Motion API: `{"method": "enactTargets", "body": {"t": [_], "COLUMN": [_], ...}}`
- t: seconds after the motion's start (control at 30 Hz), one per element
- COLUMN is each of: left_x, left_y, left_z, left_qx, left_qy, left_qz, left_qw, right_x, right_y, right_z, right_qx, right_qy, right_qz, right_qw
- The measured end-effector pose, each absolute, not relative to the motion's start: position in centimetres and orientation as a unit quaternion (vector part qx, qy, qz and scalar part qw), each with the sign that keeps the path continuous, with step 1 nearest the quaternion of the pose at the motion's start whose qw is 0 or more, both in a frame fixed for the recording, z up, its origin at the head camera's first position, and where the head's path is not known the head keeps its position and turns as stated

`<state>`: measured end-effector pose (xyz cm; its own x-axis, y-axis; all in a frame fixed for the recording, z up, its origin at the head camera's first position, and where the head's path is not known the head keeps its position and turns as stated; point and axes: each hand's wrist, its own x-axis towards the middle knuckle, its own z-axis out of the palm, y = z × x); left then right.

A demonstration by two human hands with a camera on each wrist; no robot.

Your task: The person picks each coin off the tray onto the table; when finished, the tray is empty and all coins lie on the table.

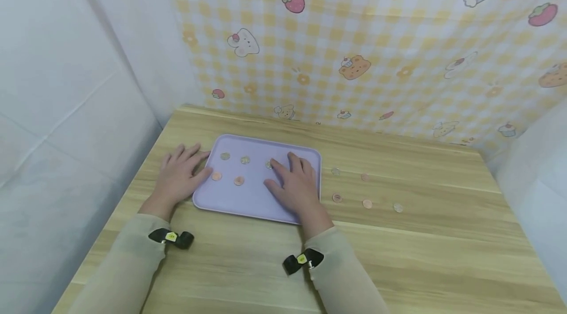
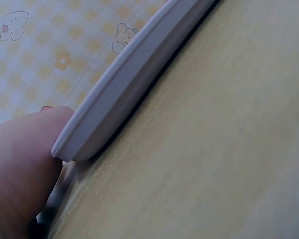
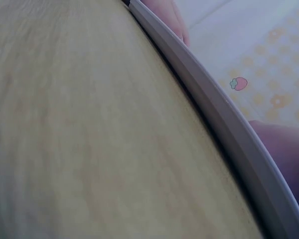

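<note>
A lavender tray [image 1: 259,205] lies flat on the wooden table. Inside it, silver-coloured coins [image 1: 245,160] form an upper row above two copper-coloured coins [image 1: 239,181]. My right hand [image 1: 297,186] reaches over the tray's right part, its index fingertip on a silver-coloured coin [image 1: 268,164] and its thumb held apart. At the tray's left edge rests my left hand [image 1: 179,176], fingers spread, thumb at the rim. The left wrist view shows the left thumb [image 2: 27,149] against the tray's corner. Coins are hidden by the tray wall in both wrist views.
Right of the tray, several more coins lie on the table [image 1: 443,255], some silver-coloured [image 1: 398,207] and some copper-coloured [image 1: 367,204]. A yellow checked cloth [image 1: 319,33] hangs behind the table. White walls [image 1: 53,107] stand at the sides.
</note>
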<state>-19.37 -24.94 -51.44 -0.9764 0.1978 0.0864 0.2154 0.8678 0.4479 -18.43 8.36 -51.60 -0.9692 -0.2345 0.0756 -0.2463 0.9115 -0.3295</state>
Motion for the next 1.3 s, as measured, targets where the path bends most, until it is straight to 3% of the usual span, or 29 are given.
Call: {"method": "enactTargets", "body": {"t": [0.37, 0.83, 1.3], "left_x": [-19.2, -19.2, -19.1], "left_y": [-24.8, -24.8, -24.7], "left_z": [-51.3, -51.4, -51.0], "left_qx": [-0.102, -0.101, -0.099], "left_qy": [-0.965, -0.966, -0.966], "left_qz": [-0.241, -0.238, -0.237], "left_qw": [0.013, 0.015, 0.012], "right_x": [-18.3, -18.7, -18.3], "right_y": [8.3, 8.9, 8.8], "right_z": [-51.5, -50.5, -50.9], "right_qx": [0.108, 0.107, 0.174], "right_qy": [-0.956, -0.946, -0.914], "right_qz": [0.262, 0.304, 0.361], "right_qw": [0.081, 0.01, 0.069]}}
